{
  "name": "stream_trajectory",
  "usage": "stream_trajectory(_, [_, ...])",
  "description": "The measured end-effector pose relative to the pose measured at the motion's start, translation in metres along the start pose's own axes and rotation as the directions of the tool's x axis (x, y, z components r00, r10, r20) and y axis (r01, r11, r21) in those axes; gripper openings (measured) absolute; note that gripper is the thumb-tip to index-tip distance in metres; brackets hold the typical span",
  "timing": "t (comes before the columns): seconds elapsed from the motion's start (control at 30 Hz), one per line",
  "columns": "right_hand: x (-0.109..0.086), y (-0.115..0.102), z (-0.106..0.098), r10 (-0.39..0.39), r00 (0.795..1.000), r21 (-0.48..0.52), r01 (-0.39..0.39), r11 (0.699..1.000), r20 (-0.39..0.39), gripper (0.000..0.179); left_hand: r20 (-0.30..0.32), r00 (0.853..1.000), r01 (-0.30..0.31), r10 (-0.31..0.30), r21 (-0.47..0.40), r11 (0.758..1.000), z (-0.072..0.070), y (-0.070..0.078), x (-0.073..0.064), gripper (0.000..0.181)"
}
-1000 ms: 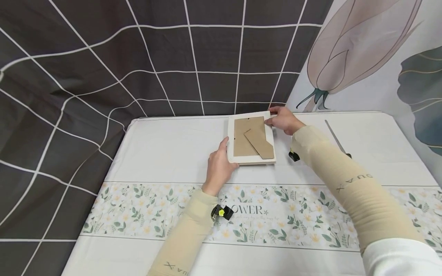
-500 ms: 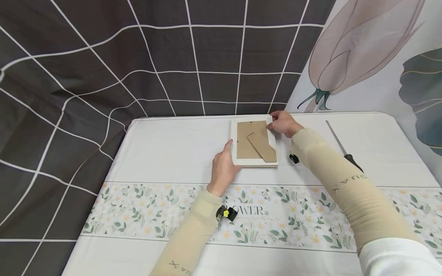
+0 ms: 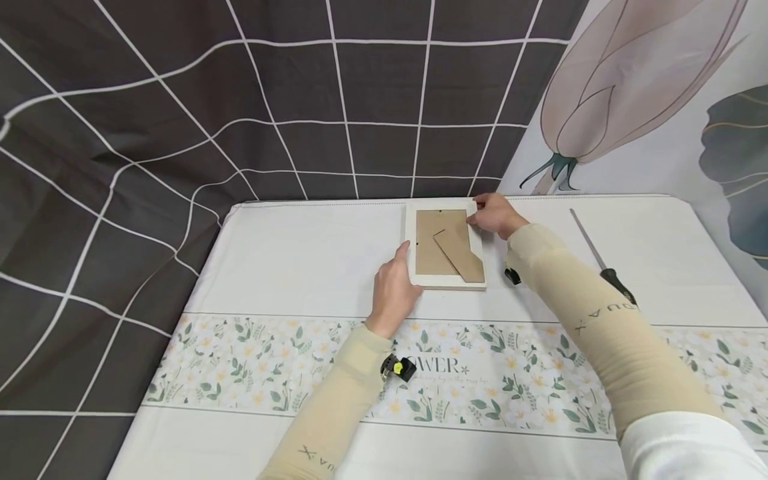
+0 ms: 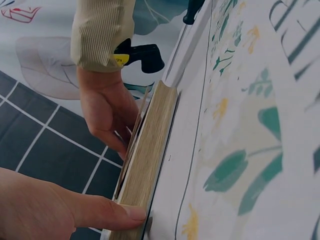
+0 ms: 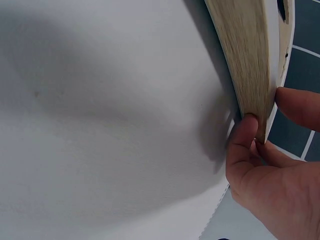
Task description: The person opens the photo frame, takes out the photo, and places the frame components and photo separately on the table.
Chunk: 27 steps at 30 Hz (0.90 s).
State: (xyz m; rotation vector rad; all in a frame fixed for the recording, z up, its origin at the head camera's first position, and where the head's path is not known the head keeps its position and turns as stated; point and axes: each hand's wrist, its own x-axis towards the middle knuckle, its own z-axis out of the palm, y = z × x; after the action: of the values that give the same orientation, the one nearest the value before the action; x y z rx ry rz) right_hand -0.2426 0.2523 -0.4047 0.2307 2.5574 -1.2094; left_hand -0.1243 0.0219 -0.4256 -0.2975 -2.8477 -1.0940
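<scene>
A white-bordered picture frame (image 3: 427, 257) lies back side up near the table's far edge, its brown backing panel and folded stand leg (image 3: 459, 257) facing up. My left hand (image 3: 395, 293) holds its near left corner, with the thumb (image 4: 117, 214) pressed on the wood-grain side in the left wrist view. At the far right corner my right hand (image 3: 495, 217) grips the frame, fingers at the bare wooden side (image 5: 245, 55) and another finger over the white edge in the right wrist view. The frame's front faces down, hidden.
Right of the frame lies a screwdriver (image 3: 617, 285) with a black handle and long metal shaft, close to my right forearm. A white cloth with a floral band (image 3: 252, 363) covers the table (image 3: 300, 253). Behind rises a dark grid-patterned curtain (image 3: 384, 87).
The frame was slightly askew and has been straightened, sitting a little farther right in the view. Both hands kept hold of it. More of the screwdriver's handle shows beside the right forearm.
</scene>
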Motion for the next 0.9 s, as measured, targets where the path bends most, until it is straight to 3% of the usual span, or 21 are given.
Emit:
stream_trajectory(0.47, [-0.001, 0.002, 0.001, -0.001, 1.0, 0.017, 0.001, 1.0, 0.008, 0.069, 0.018, 1.0, 0.006, -0.006, 0.001, 1.0, 0.001, 0.0, 0.001, 0.094])
stream_trajectory(0.7, [-0.008, 0.001, -0.008, -0.002, 1.0, 0.071, 0.002, 0.997, -0.005, 0.073, 0.132, 0.991, 0.004, -0.009, 0.036, 0.999, -0.009, -0.009, 0.007, 0.104])
stream_trajectory(0.9, [-0.024, 0.011, -0.027, 0.01, 1.0, 0.059, -0.01, 0.998, -0.005, 0.071, 0.216, 0.976, -0.028, 0.023, 0.022, 0.999, -0.025, -0.021, 0.025, 0.109])
